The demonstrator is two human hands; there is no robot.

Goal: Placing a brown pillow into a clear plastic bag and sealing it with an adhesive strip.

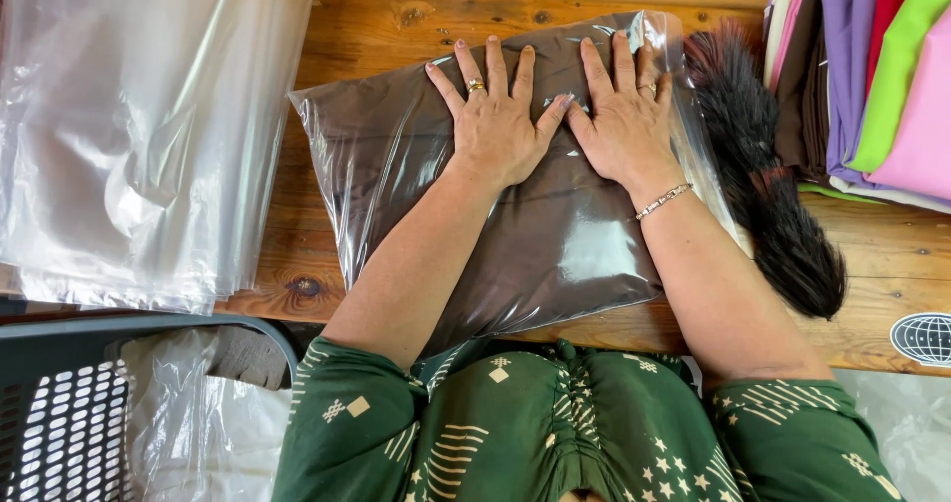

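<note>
You are pressing your left hand (495,115) and right hand (624,115), both flat with fingers spread, gripping nothing, onto a clear plastic bag of dark brown folded fabric (515,224), which is lying on the wooden bench (376,26), thumbs touching.

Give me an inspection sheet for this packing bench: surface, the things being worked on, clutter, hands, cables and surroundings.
Surface: wooden plank table, knots visible.
Job's things: clear plastic bag holding folded dark brown fabric, lying flat at the near edge.
Clutter: stack of clear plastic bags at left; black feathery brush beside the bag; pile of folded coloured fabrics at right.
Grippers: left hand and right hand both flat, fingers spread, pressing on the bag; rings and a bracelet worn.
Cables: nothing seen.
Surroundings: grey perforated plastic basket below left, with plastic film in it; green patterned garment on the person.
</note>
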